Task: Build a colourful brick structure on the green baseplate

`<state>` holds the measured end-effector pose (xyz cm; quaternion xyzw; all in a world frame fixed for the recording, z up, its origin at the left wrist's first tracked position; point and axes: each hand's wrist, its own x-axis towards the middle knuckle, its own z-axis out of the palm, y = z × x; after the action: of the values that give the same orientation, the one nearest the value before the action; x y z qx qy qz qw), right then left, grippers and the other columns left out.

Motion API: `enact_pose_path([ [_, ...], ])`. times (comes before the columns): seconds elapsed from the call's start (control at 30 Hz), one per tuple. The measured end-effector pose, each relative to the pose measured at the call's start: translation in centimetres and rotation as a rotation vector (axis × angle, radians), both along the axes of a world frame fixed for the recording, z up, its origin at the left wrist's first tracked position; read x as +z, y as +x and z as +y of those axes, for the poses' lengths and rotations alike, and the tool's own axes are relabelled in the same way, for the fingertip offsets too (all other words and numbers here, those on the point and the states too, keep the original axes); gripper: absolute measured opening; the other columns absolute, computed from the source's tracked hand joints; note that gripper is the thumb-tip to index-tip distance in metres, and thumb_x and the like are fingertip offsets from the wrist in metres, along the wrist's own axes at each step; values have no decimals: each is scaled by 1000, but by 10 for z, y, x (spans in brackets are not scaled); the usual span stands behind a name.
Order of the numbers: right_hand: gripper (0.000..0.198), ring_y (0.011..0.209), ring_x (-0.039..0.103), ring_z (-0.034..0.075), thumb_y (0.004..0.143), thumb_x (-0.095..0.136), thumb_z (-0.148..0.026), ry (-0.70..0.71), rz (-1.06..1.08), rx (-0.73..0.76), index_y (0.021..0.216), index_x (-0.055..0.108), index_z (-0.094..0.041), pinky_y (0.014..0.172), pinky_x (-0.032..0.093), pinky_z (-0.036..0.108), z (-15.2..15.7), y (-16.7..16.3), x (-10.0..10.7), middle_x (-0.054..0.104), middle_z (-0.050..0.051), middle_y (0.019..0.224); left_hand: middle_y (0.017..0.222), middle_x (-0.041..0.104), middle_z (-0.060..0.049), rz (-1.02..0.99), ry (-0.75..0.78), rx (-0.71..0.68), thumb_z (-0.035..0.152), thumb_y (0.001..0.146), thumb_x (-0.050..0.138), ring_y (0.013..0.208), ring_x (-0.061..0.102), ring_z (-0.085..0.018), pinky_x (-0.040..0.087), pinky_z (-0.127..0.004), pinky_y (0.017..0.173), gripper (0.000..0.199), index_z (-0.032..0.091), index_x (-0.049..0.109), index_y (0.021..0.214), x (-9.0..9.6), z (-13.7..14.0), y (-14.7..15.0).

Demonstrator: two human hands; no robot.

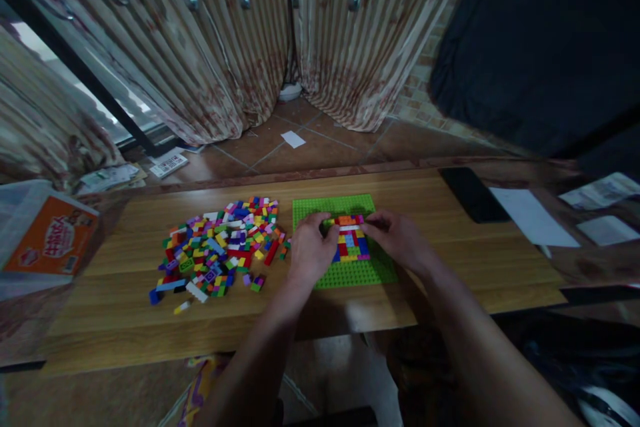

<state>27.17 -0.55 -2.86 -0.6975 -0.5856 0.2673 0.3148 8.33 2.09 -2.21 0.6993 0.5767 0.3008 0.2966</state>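
Wooden table [415, 195] bearing loose bricks [220, 243] spread left of the green baseplate [357, 273], over whose left and right portions the left hand [311, 247] and right hand [403, 238], both partly curled, any grip indiscernible, have fingertips beside the multicoloured brick build [354, 241] at the baseplate's middle.

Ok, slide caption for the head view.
Left hand and right hand at a colourful brick build on a green baseplate, loose bricks piled nearby.
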Motion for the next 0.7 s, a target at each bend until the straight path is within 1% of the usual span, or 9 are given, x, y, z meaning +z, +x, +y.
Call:
enact_pose_path([
  [0.13,23,71,66,19,81,63,-39,0,-3,-13,87,71,-18,64,49,31,1,-3,1,74,6,82,85,68,-7,22,-3,14,26,85,58,84,62,-20,49,-33,80,28,15,69,108,3,-2,3],
  [0.23,20,71,67,19,81,63,-37,1,-7,-28,84,71,-19,65,49,31,1,-5,3,74,6,82,84,68,-6,26,-10,17,26,85,58,83,62,-20,49,-33,80,27,15,70,107,5,-2,4],
  [0.37,20,72,67,19,81,63,-36,-11,-8,-31,85,72,-19,65,49,31,2,-7,2,74,6,82,83,68,-6,25,-25,23,25,84,59,82,62,-20,49,-33,80,26,15,70,105,7,-2,5],
  [0.47,19,69,66,18,80,63,-36,-6,-8,-31,82,72,-20,64,48,30,3,-8,1,74,5,79,82,68,-6,21,-24,28,24,85,58,81,62,-19,49,-32,79,24,16,70,103,7,-2,6],
  [0.6,20,66,66,18,79,63,-37,14,19,-39,79,72,-20,61,47,29,3,-9,0,74,4,74,83,68,-5,19,-36,37,23,84,59,80,62,-19,49,-32,79,22,16,70,101,8,-2,7],
  [0.7,20,67,66,18,78,63,-37,13,39,-46,79,73,-19,62,48,29,3,-11,1,74,5,75,85,70,-6,18,-49,40,23,85,59,80,63,-19,49,-33,79,21,16,70,102,9,-2,7],
])
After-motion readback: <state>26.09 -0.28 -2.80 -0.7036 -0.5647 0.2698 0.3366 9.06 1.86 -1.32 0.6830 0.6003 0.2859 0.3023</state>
